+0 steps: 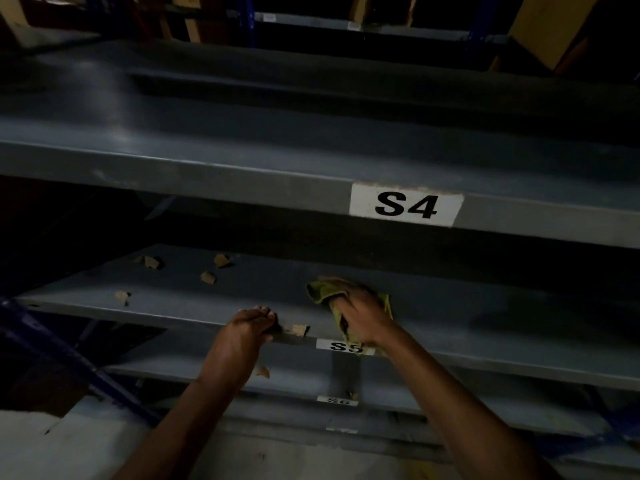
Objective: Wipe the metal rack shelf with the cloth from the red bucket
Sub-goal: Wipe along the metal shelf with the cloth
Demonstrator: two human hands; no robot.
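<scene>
The grey metal shelf labelled S5 (450, 306) runs across the lower middle of the head view. My right hand (360, 308) presses a bunched yellow-green cloth (320, 289) onto that shelf, just above the S5 label. My left hand (252, 323) rests at the shelf's front edge to the left, fingers curled over the lip next to a brown paper scrap (298, 329). Whether it holds anything is hidden. Several more brown scraps (207, 277) lie on the shelf's left part. The red bucket is out of view.
The S4 shelf (207, 161) hangs right above, its front lip low over the S5 surface. The S6 shelf (301, 379) sits below with a scrap on it. A blue rack upright (69, 358) slants at the left. Cardboard boxes (543, 26) stand at the top right.
</scene>
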